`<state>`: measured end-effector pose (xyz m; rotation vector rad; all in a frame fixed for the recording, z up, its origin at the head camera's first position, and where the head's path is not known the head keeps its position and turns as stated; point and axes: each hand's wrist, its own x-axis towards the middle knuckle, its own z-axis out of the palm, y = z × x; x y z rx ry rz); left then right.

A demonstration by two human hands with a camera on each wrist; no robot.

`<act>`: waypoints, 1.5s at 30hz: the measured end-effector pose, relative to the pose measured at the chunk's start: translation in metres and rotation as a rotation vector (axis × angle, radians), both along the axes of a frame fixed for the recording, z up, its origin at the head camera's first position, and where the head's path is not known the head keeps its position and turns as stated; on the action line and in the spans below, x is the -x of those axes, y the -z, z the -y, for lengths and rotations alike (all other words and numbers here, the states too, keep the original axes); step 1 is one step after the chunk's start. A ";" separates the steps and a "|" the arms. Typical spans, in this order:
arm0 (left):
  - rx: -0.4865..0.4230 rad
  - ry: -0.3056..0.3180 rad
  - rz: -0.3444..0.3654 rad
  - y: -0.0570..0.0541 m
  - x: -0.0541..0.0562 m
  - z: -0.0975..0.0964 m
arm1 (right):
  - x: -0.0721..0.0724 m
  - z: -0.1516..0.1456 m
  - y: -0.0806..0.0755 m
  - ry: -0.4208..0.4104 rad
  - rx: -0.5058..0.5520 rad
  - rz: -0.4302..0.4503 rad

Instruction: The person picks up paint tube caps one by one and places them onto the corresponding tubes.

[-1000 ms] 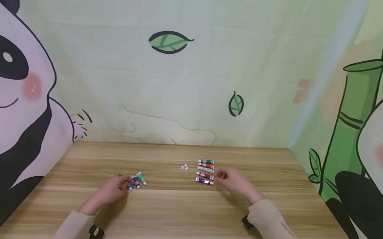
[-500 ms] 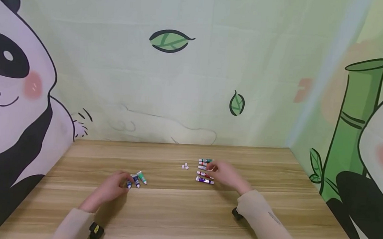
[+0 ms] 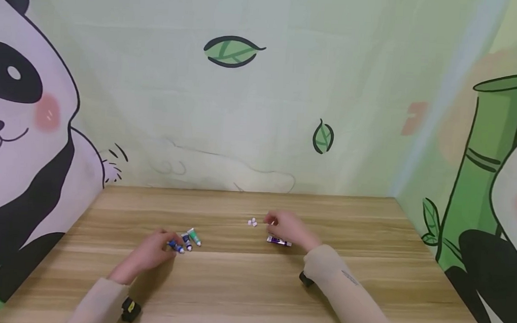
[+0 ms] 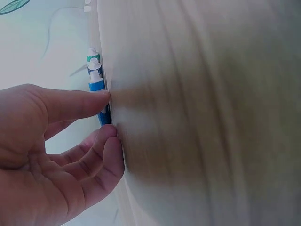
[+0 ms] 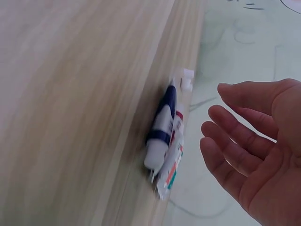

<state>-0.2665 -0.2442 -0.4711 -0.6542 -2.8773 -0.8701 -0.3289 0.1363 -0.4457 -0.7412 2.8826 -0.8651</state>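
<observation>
In the head view my left hand [image 3: 157,249] is at a blue paint tube [image 3: 176,247] on the left of the table. Thumb and curled fingers sit around the tail half of that tube in the left wrist view, its white nozzle sticking out past the thumb. Beside it lie a dark blue tube [image 3: 187,241] and a green tube [image 3: 194,237]. My right hand [image 3: 287,227] hovers over a row of tubes with loosely bent, spread fingers and nothing between them. A purple-blue tube [image 5: 162,125] shows nearest in the right wrist view, partly covering other tubes [image 5: 171,167]; the hand hides most of the row in the head view.
Several small white caps [image 3: 252,222] lie on the wooden table [image 3: 233,288], just left of the right hand. Behind the table's back edge hangs a backdrop [image 3: 279,108] printed with pandas, leaves and bamboo.
My right hand has moved left, from beside the row of tubes to over it, now hiding most of them. By the left hand, the blue tube has turned so its nozzle points more to the right.
</observation>
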 end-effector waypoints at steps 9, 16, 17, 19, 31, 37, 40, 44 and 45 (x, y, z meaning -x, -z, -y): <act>0.022 0.032 -0.018 0.000 0.000 0.001 | 0.009 0.023 0.003 -0.004 -0.044 0.030; 0.023 0.017 0.013 0.000 -0.001 -0.001 | 0.018 0.034 0.010 0.025 -0.080 0.015; 0.021 0.016 0.017 0.000 -0.002 -0.001 | 0.020 0.035 0.012 0.033 -0.087 0.015; 0.022 0.014 0.024 0.000 -0.001 -0.001 | 0.022 0.037 0.015 0.040 -0.100 0.010; 0.013 0.019 0.058 0.000 -0.001 -0.001 | 0.028 0.042 0.024 0.009 -0.113 -0.054; 0.007 -0.005 0.072 0.001 -0.003 -0.003 | 0.024 0.042 0.019 0.034 -0.087 -0.032; 0.015 -0.016 0.071 0.002 -0.003 -0.004 | 0.022 0.042 0.017 0.056 -0.040 -0.053; 0.029 -0.013 0.041 0.003 -0.003 -0.004 | 0.019 0.039 0.009 0.085 0.062 -0.078; 0.024 -0.009 0.040 0.002 -0.003 -0.003 | 0.018 0.038 0.006 0.094 0.086 -0.082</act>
